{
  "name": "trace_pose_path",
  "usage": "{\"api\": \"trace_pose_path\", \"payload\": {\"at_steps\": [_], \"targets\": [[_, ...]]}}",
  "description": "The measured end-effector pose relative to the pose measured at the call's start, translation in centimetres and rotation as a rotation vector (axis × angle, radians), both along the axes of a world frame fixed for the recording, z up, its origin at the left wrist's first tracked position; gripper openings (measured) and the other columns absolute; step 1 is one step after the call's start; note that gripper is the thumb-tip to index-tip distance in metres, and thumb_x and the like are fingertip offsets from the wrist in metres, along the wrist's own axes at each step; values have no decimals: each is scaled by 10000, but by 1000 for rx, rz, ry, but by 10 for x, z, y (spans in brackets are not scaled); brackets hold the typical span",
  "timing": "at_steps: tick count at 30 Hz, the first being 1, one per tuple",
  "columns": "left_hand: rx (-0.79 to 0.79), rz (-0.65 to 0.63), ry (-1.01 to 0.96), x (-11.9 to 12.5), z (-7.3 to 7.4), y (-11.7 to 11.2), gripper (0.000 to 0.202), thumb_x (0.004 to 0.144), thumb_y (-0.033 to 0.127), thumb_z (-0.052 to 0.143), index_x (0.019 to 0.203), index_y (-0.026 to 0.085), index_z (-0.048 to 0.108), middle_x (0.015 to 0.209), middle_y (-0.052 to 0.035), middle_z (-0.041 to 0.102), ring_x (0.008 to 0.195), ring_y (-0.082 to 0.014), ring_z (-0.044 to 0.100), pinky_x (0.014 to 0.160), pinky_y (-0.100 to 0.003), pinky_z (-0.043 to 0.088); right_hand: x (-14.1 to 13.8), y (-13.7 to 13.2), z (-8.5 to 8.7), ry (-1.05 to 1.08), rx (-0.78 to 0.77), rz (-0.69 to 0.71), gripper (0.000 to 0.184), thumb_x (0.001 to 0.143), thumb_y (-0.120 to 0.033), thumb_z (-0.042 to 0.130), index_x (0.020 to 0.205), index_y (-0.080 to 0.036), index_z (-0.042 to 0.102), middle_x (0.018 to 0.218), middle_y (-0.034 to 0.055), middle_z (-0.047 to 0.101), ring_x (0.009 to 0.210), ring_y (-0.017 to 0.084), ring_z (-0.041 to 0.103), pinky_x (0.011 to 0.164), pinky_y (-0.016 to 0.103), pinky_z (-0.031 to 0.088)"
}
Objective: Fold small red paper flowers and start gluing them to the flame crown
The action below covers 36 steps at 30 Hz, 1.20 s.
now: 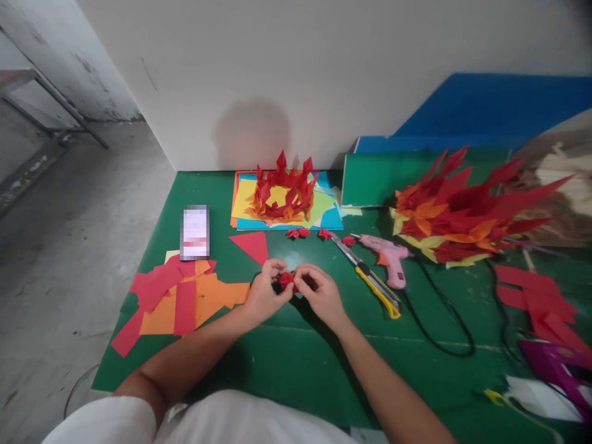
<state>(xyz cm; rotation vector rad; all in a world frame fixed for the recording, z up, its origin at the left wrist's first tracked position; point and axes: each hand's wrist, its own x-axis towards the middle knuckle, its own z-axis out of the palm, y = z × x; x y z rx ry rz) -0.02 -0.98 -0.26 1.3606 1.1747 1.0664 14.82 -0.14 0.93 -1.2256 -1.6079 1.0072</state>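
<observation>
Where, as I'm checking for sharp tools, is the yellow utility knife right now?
The yellow utility knife lies right of the right hand in the head view, just left of the pink glue gun, its blade end by a folded red piece.

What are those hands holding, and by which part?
A folded red paper: the left hand holds its left side, the right hand its right side.

Cannot make out the folds of the small red paper piece [286, 279], partly covered by the left hand [268, 288] and right hand [321, 293], left of the pink glue gun [394, 265]. Cannot read the blurred phone [195, 233], farther left of the pink glue gun, nor see whole the purple object [550, 367], cut off to its near right.
</observation>
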Motion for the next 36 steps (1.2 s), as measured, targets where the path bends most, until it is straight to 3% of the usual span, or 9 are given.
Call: {"api": "trace_pose_path", "payload": {"at_steps": [5, 13, 18, 26, 36], "targets": [[-139, -10, -221, 3, 1, 2, 402, 704, 217, 663, 1009, 199, 402, 774, 24, 559, 676, -82, 566, 578, -187, 452, 0, -1, 4, -31, 39, -40, 139, 823, -247, 546, 694, -196, 560, 754, 20, 583, 714, 146, 548, 659, 258, 444], [-304, 95, -349, 4, 4, 7, 461, 624, 221, 739, 941, 206, 404, 686, 60, 541, 643, -84, 566, 610, -215, 467, 3, -1, -2, -50, 66, -57, 99, 825, -251, 566, 754, -201, 614, 804, 34, 620, 760, 158, 584, 680, 275, 473], [-323, 96, -339, 3, 9, 7, 465, 607, 207, 742, 931, 203, 408, 646, 73, 552, 597, -81, 574, 572, -205, 457, 2, -2, -2, -128, 185, -49, 69, 812, -230, 587, 750, -208, 608, 801, 28, 626, 763, 160, 588, 690, 297, 478], [-348, 109, -407, 2, 12, 10, 479, 563, 214, 756, 897, 202, 414, 549, 113, 517, 477, -66, 534, 500, -190, 405, 3, -4, 8, -441, 570, -141, 68, 819, -220, 605, 781, -240, 657, 847, 36, 645, 779, 176, 584, 717, 356, 463], [-317, 108, -508, 2, 10, 12, 501, 579, 280, 777, 904, 202, 403, 568, 103, 538, 522, -70, 562, 556, -204, 433, 10, -2, 0, -462, 617, -5, 187, 853, -164, 540, 942, -262, 672, 879, 46, 659, 810, 170, 593, 727, 353, 474]]}}
